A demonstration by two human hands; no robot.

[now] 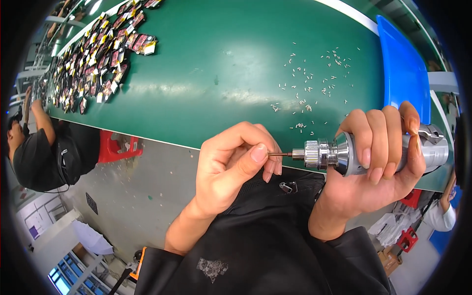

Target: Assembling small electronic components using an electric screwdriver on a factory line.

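silver tool (373, 152) gripped in right hand (378, 162); left hand (231, 167) fingers (258, 153) pinch its thin bit (280, 154); a slip could prick skin.

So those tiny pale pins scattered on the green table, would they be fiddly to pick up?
Probably. The pins look very small and thin, so likely light and quick to scatter if brushed. Lying flat on the smooth green table, they may slide or roll rather than lift easily.

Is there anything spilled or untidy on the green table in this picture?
Yes. Many tiny pale pins lie scattered loose on the green table above the silver tool, in no container. Small packets far left form a jumbled pile.
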